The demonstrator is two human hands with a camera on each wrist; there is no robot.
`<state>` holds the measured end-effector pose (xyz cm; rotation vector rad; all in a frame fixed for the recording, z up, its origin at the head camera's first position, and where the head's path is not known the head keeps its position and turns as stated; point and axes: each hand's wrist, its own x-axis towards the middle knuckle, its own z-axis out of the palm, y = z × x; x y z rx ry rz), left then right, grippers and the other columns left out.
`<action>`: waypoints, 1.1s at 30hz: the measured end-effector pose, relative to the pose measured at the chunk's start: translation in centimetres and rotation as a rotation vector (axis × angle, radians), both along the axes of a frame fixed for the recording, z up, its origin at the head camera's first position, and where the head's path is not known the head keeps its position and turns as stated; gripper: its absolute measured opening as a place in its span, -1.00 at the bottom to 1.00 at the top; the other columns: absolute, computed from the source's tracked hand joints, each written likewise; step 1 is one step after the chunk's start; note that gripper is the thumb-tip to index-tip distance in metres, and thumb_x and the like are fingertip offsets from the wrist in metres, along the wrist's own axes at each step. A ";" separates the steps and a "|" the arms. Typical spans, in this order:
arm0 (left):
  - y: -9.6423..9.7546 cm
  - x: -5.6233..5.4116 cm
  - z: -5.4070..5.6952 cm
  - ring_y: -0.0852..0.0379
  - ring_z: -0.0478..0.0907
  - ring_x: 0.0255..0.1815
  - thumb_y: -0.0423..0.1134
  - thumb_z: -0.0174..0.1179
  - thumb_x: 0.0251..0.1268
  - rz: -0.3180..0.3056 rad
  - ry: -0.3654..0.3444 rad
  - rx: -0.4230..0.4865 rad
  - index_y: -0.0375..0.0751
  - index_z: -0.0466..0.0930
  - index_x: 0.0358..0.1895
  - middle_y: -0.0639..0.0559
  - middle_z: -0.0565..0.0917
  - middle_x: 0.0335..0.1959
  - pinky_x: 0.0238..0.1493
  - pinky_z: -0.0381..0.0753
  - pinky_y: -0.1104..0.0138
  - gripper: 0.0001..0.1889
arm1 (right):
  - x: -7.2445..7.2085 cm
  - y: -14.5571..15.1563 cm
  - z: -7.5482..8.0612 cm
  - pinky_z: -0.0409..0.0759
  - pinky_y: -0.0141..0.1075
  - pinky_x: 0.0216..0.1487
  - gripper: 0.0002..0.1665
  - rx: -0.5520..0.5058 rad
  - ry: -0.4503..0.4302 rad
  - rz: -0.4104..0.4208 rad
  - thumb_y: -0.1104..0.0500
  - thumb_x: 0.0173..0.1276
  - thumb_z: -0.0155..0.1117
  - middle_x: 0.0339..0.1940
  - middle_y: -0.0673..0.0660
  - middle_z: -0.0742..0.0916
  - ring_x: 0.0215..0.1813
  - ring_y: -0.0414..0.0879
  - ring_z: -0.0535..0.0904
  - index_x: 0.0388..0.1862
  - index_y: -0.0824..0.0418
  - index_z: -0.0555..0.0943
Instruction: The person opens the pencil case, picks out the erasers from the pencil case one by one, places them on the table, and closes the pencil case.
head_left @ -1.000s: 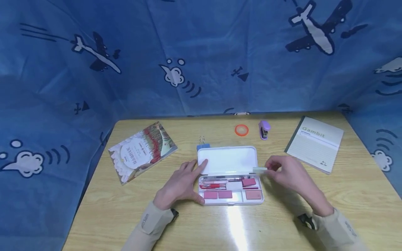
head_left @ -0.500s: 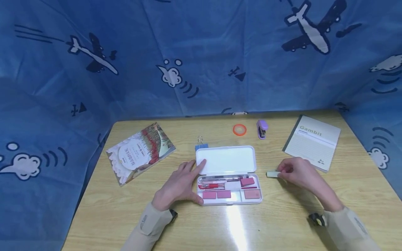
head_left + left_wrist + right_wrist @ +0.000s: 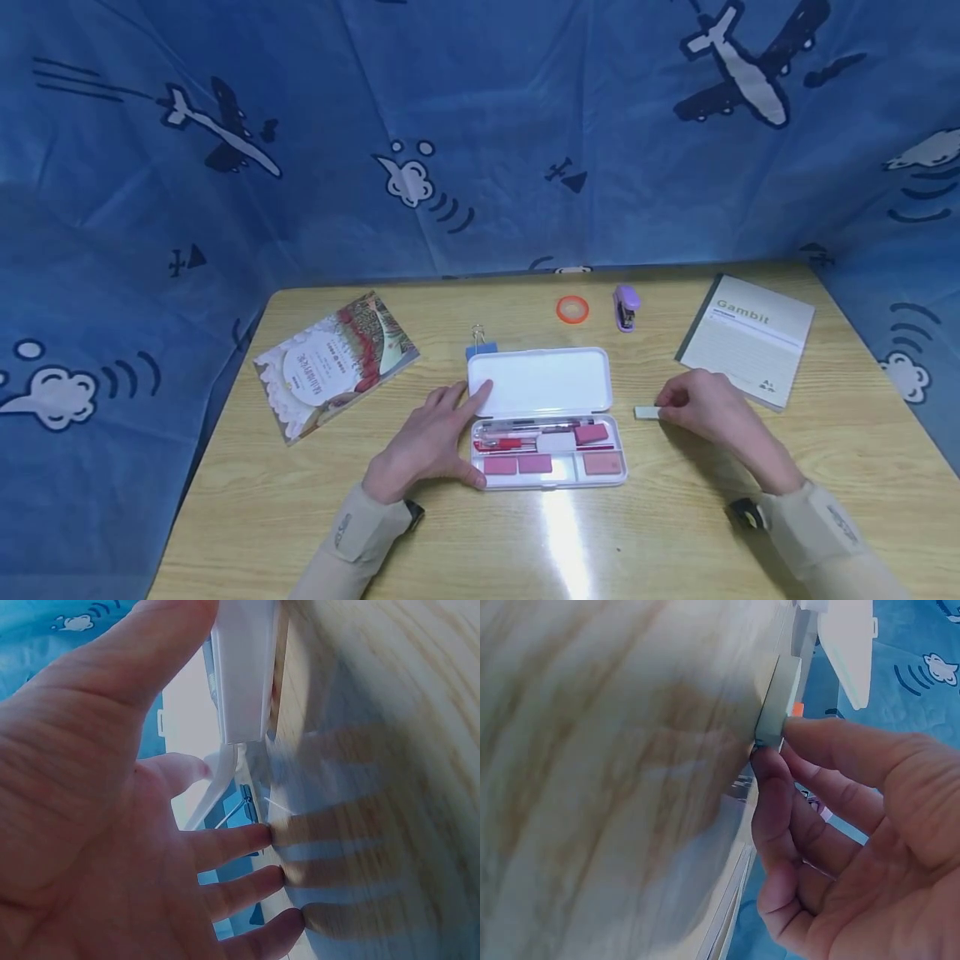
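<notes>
A white pencil case (image 3: pixel 566 481) lies with its lid (image 3: pixel 543 383) folded back. It holds several pens (image 3: pixel 502 445), pink erasers (image 3: pixel 602 463) and a white block (image 3: pixel 556 442). My left hand (image 3: pixel 420 450) rests at its left side, index finger on the lid and thumb against the front left corner. In the left wrist view, the fingers (image 3: pixel 232 849) stretch out straight to the tabletop. To the right of the case, my right hand (image 3: pixel 701 408) pinches one end of a pale green eraser (image 3: pixel 780 697) between thumb and index finger, low at the table surface.
A blue binder clip (image 3: pixel 482 350) sits behind the lid. Farther back are an orange tape roll (image 3: pixel 572 309) and a purple stapler (image 3: pixel 626 307). A printed booklet (image 3: pixel 337 367) lies left, a notebook (image 3: pixel 750 337) right. A blue curtain (image 3: pixel 480 142) hangs behind the table.
My right hand has carried the green eraser from the lid's right edge farther right, down to the table. It has shifted slightly since. My left hand has stayed at the case.
</notes>
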<state>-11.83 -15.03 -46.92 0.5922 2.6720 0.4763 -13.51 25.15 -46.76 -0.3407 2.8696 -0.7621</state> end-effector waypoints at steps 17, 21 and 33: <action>0.1 0.1 0.1 -0.31 0.03 0.62 0.26 0.66 -0.40 0.021 -0.017 0.004 0.26 -0.15 0.67 -0.23 0.05 0.66 0.53 0.22 -0.23 0.46 | 1.8 -5.1 1.7 0.66 -0.24 -0.28 -0.79 -0.049 0.214 0.126 0.24 0.19 0.50 -0.33 0.05 0.82 -0.32 -0.17 0.65 -0.17 0.21 0.81; 0.1 0.1 0.0 -0.32 0.02 0.63 0.27 0.65 -0.40 0.018 -0.015 0.005 0.25 -0.16 0.67 -0.24 0.05 0.66 0.53 0.22 -0.24 0.46 | 2.6 -7.4 1.7 0.69 -0.21 -0.19 -0.78 -0.061 0.226 0.224 0.26 0.20 0.48 -0.29 0.01 0.83 -0.25 -0.15 0.69 -0.14 0.20 0.81; -0.1 0.0 -0.1 -0.30 0.04 0.62 0.28 0.65 -0.39 0.002 -0.004 0.015 0.24 -0.16 0.67 -0.24 0.06 0.66 0.52 0.24 -0.23 0.46 | 3.7 -10.8 1.3 0.59 -0.38 -0.26 -0.69 0.126 0.205 0.313 0.20 0.15 0.53 -0.29 -0.01 0.75 -0.28 -0.21 0.55 -0.08 0.14 0.80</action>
